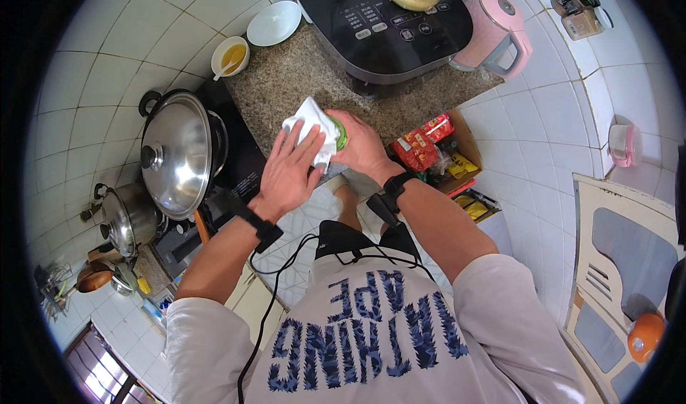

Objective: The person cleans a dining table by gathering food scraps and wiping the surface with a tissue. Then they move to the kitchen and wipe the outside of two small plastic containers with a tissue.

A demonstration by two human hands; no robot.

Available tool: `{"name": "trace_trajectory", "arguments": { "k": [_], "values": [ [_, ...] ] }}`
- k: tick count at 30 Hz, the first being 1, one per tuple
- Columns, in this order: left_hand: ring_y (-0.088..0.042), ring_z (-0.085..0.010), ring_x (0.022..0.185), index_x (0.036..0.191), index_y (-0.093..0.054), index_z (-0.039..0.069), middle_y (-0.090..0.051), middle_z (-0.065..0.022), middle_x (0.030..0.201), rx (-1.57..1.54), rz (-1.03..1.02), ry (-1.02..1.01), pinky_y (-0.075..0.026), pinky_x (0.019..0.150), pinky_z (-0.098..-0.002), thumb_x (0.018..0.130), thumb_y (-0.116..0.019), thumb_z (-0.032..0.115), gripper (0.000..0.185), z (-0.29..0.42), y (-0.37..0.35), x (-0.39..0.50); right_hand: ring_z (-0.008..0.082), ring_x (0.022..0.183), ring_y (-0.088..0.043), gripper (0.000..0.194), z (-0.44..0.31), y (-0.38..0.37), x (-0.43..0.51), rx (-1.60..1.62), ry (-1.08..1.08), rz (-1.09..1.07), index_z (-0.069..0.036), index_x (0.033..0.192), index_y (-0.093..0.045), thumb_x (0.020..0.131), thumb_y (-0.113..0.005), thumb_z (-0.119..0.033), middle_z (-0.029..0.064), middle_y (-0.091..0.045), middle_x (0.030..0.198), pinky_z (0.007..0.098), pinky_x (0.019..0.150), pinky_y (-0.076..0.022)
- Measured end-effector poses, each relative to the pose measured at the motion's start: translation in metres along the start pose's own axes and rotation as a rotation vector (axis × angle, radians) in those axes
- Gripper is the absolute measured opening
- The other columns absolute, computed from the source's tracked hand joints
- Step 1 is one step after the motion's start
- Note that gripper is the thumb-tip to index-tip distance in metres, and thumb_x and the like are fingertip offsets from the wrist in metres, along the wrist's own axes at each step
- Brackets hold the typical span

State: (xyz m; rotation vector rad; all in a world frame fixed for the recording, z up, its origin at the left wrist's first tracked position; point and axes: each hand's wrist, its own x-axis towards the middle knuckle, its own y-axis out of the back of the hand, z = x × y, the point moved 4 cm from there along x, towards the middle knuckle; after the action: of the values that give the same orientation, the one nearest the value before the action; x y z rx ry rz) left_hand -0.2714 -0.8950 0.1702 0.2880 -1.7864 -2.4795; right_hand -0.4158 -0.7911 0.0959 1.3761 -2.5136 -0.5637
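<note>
My left hand (286,181) lies with its fingers spread over a white cloth or paper towel (310,112), pressing it against a green-rimmed container (341,139). Wrapped around the container's right side, my right hand (363,142) holds it above the front edge of the granite countertop (278,90). Cloth and fingers cover most of the container, so its shape and contents cannot be made out.
Left, a lidded wok (185,163) sits on the black cooktop (244,171), near a steel pot (128,216). Behind are a bowl of yellow liquid (230,55), a white dish (274,23), a black appliance (391,45) and a pink kettle (485,29). A cardboard box (469,136) holds packets.
</note>
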Motion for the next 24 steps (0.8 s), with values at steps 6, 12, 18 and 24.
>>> {"name": "trace_trajectory", "arguments": {
  "k": [6, 12, 18, 24],
  "values": [
    [-0.034, -0.0377, 0.158, 0.149, -0.062, 0.01, -0.053, -0.0102, 0.161, -0.081, 0.086, -0.117, -0.023, 0.131, -0.0544, 0.098, -0.069, 0.023, 0.053, 0.006, -0.004, 0.004, 0.0465, 0.121, -0.063, 0.072, 0.006, -0.003, 0.001, -0.003, -0.084, -0.112, -0.006, 0.14, -0.055, 0.076, -0.085, -0.017, 0.0245, -0.065, 0.134, 0.0501, 0.101, -0.0535],
    [-0.072, -0.0366, 0.115, 0.117, -0.081, 0.005, -0.077, -0.015, 0.121, -0.36, 0.384, 0.019, -0.058, 0.101, -0.0422, 0.09, -0.075, 0.0, 0.027, -0.033, -0.01, 0.016, 0.0412, 0.127, -0.065, 0.098, 0.005, -0.001, -0.001, 0.117, -0.037, -0.015, -0.011, 0.156, -0.043, 0.07, -0.091, -0.02, 0.02, -0.065, 0.141, 0.0436, 0.106, -0.054],
    [-0.069, -0.0346, 0.106, 0.111, -0.081, 0.007, -0.075, -0.0135, 0.11, -0.481, 0.298, -0.089, -0.056, 0.094, -0.0418, 0.086, -0.078, -0.001, 0.026, -0.023, -0.009, 0.061, 0.0466, 0.114, -0.069, 0.115, 0.008, -0.004, -0.002, 0.055, -0.141, -0.039, -0.017, 0.166, -0.029, 0.071, -0.092, -0.032, 0.0253, -0.071, 0.128, 0.0514, 0.096, -0.0572],
    [-0.074, -0.0259, 0.083, 0.099, -0.083, 0.004, -0.074, -0.0133, 0.093, -0.537, 0.159, 0.132, -0.058, 0.076, -0.0363, 0.085, -0.087, 0.008, 0.015, -0.032, -0.012, 0.09, 0.0478, 0.112, -0.07, 0.117, 0.007, -0.002, -0.002, -0.086, -0.213, -0.048, -0.013, 0.165, -0.029, 0.07, -0.093, -0.038, 0.026, -0.072, 0.123, 0.0535, 0.094, -0.0577]
  ]
}}
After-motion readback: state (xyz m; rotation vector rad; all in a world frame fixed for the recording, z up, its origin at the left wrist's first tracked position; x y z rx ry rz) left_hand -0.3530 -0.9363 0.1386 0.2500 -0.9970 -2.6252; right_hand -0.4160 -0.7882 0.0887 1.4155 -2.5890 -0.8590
